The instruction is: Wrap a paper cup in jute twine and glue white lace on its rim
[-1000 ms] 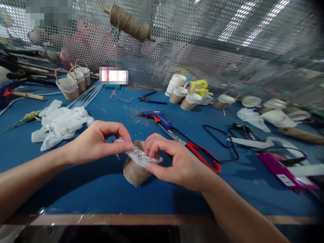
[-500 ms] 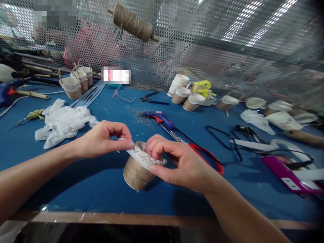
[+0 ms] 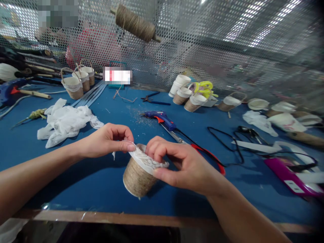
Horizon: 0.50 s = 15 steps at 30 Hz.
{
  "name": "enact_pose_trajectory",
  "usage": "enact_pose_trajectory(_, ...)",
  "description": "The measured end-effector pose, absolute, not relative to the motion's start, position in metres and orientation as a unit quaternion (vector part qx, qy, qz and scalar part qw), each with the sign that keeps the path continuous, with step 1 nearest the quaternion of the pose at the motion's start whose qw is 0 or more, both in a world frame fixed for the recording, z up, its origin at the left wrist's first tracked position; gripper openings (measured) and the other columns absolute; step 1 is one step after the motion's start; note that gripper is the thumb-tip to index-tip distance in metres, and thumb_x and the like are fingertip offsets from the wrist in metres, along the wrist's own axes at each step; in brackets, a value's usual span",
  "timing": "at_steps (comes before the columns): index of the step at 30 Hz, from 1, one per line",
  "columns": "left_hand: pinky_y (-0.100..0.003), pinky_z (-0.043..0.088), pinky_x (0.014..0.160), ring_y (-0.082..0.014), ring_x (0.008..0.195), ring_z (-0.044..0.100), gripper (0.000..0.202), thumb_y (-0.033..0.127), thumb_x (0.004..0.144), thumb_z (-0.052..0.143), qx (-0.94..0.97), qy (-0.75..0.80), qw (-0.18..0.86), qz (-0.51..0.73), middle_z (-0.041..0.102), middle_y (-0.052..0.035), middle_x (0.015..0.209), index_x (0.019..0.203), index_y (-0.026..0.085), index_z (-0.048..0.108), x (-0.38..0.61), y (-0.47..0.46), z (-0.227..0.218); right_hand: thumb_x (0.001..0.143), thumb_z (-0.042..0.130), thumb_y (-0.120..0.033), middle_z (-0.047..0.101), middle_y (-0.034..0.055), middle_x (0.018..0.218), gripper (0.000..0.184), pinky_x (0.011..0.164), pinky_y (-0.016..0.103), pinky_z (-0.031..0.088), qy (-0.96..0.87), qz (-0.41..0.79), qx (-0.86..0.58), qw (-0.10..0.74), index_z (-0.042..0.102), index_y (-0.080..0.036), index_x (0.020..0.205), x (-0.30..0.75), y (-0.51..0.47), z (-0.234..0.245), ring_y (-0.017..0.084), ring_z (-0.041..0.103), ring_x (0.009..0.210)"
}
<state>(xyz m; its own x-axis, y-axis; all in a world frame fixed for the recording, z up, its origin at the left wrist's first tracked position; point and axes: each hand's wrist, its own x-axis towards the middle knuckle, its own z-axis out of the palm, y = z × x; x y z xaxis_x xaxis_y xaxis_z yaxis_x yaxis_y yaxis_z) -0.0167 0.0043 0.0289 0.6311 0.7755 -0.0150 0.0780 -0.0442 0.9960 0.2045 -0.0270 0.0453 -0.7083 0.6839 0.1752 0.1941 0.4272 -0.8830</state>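
Seemingly lace-fitting: left hand (image 3: pixel 108 141) pinches the lace strip (image 3: pixel 144 160), right hand (image 3: pixel 181 163) the rim of the twine cup (image 3: pixel 138 177), nearside of the glue gun (image 3: pixel 164 120). Next move likely calls for taut lace.

Cups, Sticks and Twine Crowd a Blue Workbench

A spool of twine (image 3: pixel 135 23) hangs against a perforated metal screen (image 3: pixel 182 23) at the rear of a blue tabletop (image 3: pixel 113 116). Below, at left, three handled cups (image 3: pixel 81 80) stand close together beside flat pale strips (image 3: pixel 92 92), with a bundle of sticks (image 3: pixel 37 69) at far left and a dried sprig (image 3: pixel 37 114) lying nearer the front. Pliers (image 3: pixel 146 98) rest with handles spread at center back. To their right, white stacked cups (image 3: pixel 179 86) stand near bright yellow handles (image 3: pixel 204 88); a purple power strip (image 3: pixel 280 177) lies at far right.
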Motion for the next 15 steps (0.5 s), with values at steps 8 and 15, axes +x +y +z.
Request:
enact_pose_trajectory(8,-0.019,0.037,0.052,-0.0062,0.055,0.043,0.019,0.027,0.068,0.067,0.65,0.316,0.632,0.279,0.052,0.0035,0.06,0.067,0.012,0.056,-0.0165,0.0051,0.0274,0.077,0.06,-0.017,0.052,0.0013,0.082,0.012,0.075,0.032,0.042,-0.792,0.481,-0.265,0.266,0.048,-0.02,0.075,0.2032,-0.0276,0.046,0.015,0.049,0.084)
enact_pose_trajectory(15,-0.018,0.035,0.055,-0.0054,0.055,0.043,0.013,0.019,0.068,0.066,0.632,0.3,0.661,0.27,0.051,0.0049,0.059,0.066,0.012,0.055,-0.0162,0.0053,0.0278,0.076,0.061,-0.014,0.051,0.001,0.083,0.016,0.074,0.033,0.041,-0.782,0.505,-0.246,0.27,0.047,-0.02,0.073,0.2034,-0.0282,0.0453,0.015,0.049,0.083)
